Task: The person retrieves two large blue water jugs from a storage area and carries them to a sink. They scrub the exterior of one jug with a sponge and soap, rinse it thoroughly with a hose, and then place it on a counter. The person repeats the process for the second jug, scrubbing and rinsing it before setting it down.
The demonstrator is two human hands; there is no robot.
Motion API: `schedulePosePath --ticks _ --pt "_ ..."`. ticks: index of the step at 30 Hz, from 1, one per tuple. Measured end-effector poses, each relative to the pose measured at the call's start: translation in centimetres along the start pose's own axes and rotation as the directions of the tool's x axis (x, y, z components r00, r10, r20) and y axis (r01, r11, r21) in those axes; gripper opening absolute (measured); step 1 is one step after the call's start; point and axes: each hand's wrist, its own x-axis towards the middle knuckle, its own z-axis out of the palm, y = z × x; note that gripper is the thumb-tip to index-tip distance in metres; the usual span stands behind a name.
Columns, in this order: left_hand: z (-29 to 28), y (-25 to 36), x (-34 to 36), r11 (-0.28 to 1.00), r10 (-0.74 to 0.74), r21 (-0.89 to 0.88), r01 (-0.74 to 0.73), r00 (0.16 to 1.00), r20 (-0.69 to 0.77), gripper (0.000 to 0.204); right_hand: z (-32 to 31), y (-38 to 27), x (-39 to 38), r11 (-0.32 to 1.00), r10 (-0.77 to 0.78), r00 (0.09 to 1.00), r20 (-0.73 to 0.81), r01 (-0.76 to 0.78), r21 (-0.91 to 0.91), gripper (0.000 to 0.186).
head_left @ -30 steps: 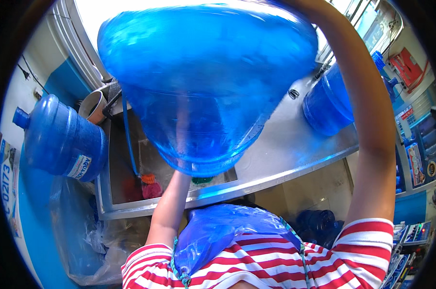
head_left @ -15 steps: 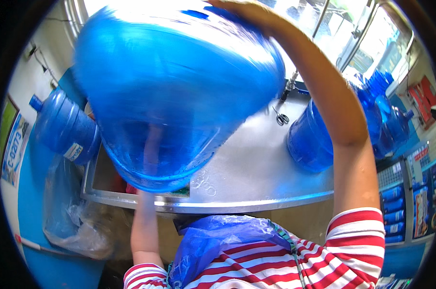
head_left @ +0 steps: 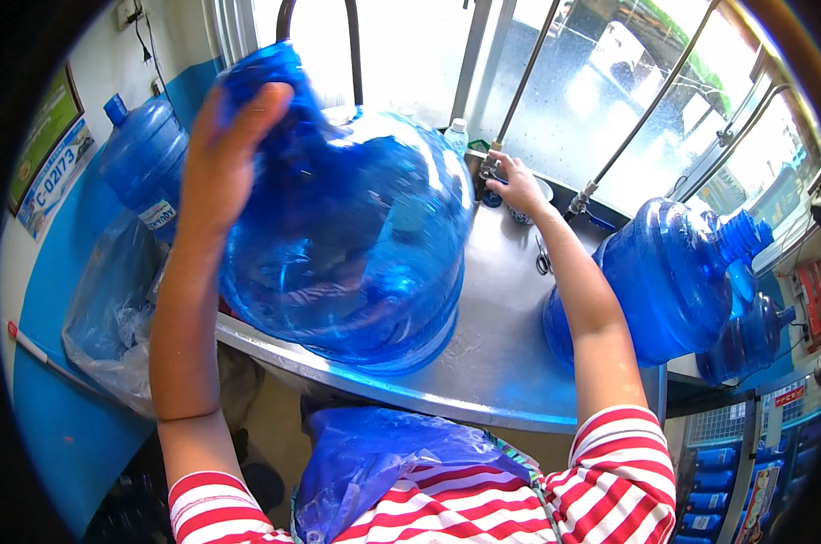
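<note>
A large clear-blue water jug (head_left: 365, 245) leans over the metal counter (head_left: 496, 326), its neck toward the upper left. My left hand (head_left: 222, 163) is closed around that neck, thumb on top, a little blurred. Its lower rim is at the counter's front edge; whether it rests there I cannot tell. My right hand (head_left: 521, 189) reaches to the back of the counter, fingers closed on a tap (head_left: 488, 170) at the foot of a thin upright pipe. Black-handled scissors (head_left: 544, 260) lie beside my right forearm. The jug hides the sink area.
More blue jugs (head_left: 655, 281) stand at the right end of the counter. Another jug (head_left: 147, 150) is at the left wall above a clear plastic bag (head_left: 111, 308). A small clear bottle (head_left: 456, 138) and a second tap (head_left: 581, 201) stand along the window.
The jug has come down from high in front of me and tipped its neck to the upper left. My left hand now grips the neck; my right hand has left the jug for the tap.
</note>
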Motion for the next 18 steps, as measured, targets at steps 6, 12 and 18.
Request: schedulePosePath --ticks 6,12,18 --pt "8.4 2.0 1.6 0.968 0.134 0.187 -0.169 0.973 0.188 0.086 2.4 7.0 1.2 0.987 0.076 0.966 0.246 -0.037 -0.158 0.070" --pt "14.3 -0.2 4.6 0.924 0.317 0.162 -0.347 0.931 0.180 0.087 1.6 6.0 5.4 0.999 -0.021 0.903 0.428 -0.002 0.055 0.058" --pt "20.2 -3.4 7.9 0.944 0.288 0.113 -0.310 0.941 0.178 0.088 -0.2 4.6 7.8 0.999 0.014 0.876 0.482 -0.036 0.037 0.053"
